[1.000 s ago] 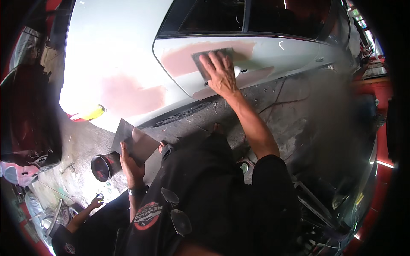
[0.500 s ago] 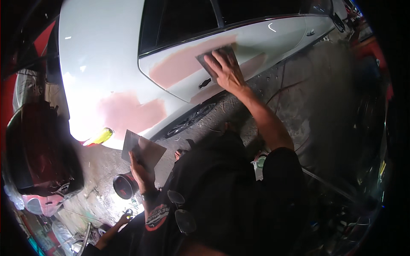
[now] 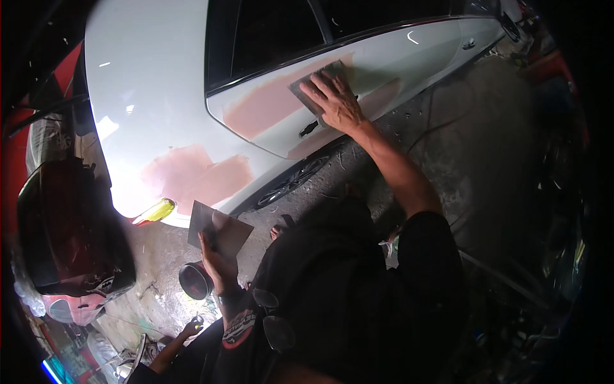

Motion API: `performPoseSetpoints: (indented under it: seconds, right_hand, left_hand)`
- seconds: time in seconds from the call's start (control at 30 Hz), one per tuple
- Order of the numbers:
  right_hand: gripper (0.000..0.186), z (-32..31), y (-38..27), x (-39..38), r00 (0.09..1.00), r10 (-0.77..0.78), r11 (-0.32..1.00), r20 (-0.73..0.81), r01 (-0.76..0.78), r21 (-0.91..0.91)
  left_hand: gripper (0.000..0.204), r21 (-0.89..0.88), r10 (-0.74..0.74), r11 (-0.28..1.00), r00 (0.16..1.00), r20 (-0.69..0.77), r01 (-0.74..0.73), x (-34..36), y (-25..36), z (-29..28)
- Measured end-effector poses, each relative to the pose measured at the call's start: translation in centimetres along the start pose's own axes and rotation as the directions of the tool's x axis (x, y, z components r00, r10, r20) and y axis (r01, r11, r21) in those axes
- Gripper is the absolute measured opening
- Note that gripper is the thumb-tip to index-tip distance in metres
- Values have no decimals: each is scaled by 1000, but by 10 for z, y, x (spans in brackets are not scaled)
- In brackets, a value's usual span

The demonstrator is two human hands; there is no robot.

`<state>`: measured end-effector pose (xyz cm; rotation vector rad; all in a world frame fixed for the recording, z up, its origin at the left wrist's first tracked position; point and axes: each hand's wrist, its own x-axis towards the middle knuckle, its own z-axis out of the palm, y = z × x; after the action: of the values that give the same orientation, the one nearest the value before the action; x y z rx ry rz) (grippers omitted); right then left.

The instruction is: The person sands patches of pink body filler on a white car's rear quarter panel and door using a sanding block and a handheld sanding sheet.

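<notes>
My right hand [image 3: 338, 102] holds a thin dark putty spreader [image 3: 306, 88] against the rear door of a white car [image 3: 384, 54], its fingers laid across the back. Under and around it spreads a pinkish putty patch [image 3: 256, 112]; the black door handle [image 3: 309, 129] is just below. At lower left, my left hand [image 3: 219, 265] grips a square grey sheet [image 3: 231, 232] by its lower edge, apart from the car. Part of its face looks brownish. Another pinkish patch [image 3: 198, 176] covers the rear side panel.
A dark round can [image 3: 196, 280] stands on the concrete floor [image 3: 150, 275] by my left forearm. A black and red bumper-like part [image 3: 73, 237] lies at the left. The car's rear wheel [image 3: 291, 182] is below the door. Another person's hand [image 3: 192, 328] shows at lower left.
On the door, my right hand and the putty spreader have shifted slightly left. My left hand with the square sheet stays almost where it was; the view has moved a little.
</notes>
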<state>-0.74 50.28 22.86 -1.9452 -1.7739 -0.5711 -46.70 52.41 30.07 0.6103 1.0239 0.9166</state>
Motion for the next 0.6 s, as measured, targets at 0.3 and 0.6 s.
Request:
performPoseSetpoints:
  seconds: [0.3,0.6]
  right_hand:
    - [62,38,-21,-61,994,-18,1000,-106,21,23]
    - [73,-18,4,-30,991,54,998,-119,-53,16]
  left_hand:
    - [51,45,-20,999,998,-52,22,4,1,6]
    - [53,27,-43,999,994,98,40,6,-3,6]
